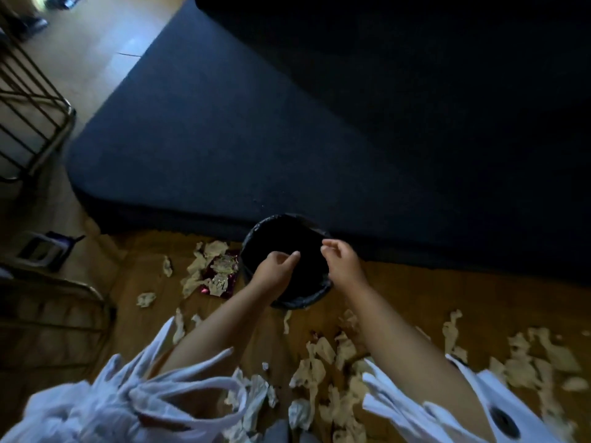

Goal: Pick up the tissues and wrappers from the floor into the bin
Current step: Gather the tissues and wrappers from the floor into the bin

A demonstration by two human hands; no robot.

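Over the mouth of the bin [303, 300] I have both hands hanging side by side. The left grip [276, 266] has its fingers loosely curled and released, with nothing in it that I can see. The right grip [340, 262] is the same, relaxed and empty, its fingertips [323, 249] turned toward the left one. A small gap of dark bin interior separates them.

The bin stands on the floor [415, 292], lined with a black bag, its far side close against the near edge of a dark blue mattress [256, 123]; I cannot tell whether they touch. That edge closes off the far side. To the left, right and near side the floor lies open.

Just left of the bin lies a maroon and silver wrapper [220, 276], flat and crumpled. Its longer side runs roughly far to near, leaning left at the near end. Tissues [198, 266] lie over and around it.

A narrow tissue strip [287, 321] lies just near of the bin, between my forearms, its long axis running far to near. More torn tissues [311, 369] cover the near floor under my arms. Another scatter [524, 356] spreads to the right, well apart from both grips.

A metal rack [35, 100] stands at the far left, and white sleeves [179, 388] fill the near edge.
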